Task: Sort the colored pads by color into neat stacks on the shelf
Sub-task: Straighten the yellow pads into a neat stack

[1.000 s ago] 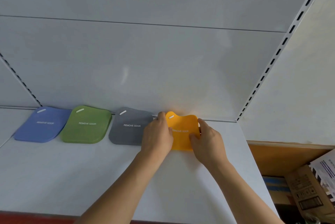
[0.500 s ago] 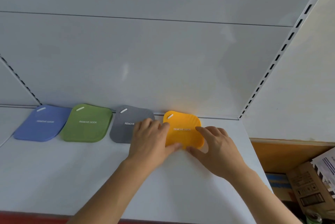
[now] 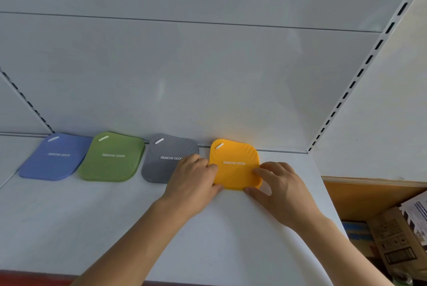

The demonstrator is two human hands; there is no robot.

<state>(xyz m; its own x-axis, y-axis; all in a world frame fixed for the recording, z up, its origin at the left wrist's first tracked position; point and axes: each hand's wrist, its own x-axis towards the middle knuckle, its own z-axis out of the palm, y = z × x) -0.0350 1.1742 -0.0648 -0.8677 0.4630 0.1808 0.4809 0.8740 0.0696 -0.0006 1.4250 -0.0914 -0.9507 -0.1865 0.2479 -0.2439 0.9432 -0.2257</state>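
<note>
Four pad stacks lie in a row at the back of the white shelf (image 3: 87, 228): blue (image 3: 55, 160), green (image 3: 113, 163), grey (image 3: 159, 167) and orange (image 3: 234, 174), each printed "REMOVE ODOR". My left hand (image 3: 194, 184) holds the orange stack at its left edge and near-left corner, fingers curled, and covers the grey stack's right corner. My right hand (image 3: 280, 189) holds the orange stack's right side, with fingertips on the edge and the thumb at the near edge. The orange stack lies flat, a little apart from the grey one.
The white back panel rises right behind the pads. A slotted upright (image 3: 360, 73) marks the shelf's right end. Past it, lower down, stand an orange board (image 3: 360, 197) and cardboard boxes (image 3: 392, 244). The shelf's front edge runs along the bottom.
The orange stack has gone from bent between my hands to lying flat on the shelf. Both hands have drawn back toward its side edges and near corners.
</note>
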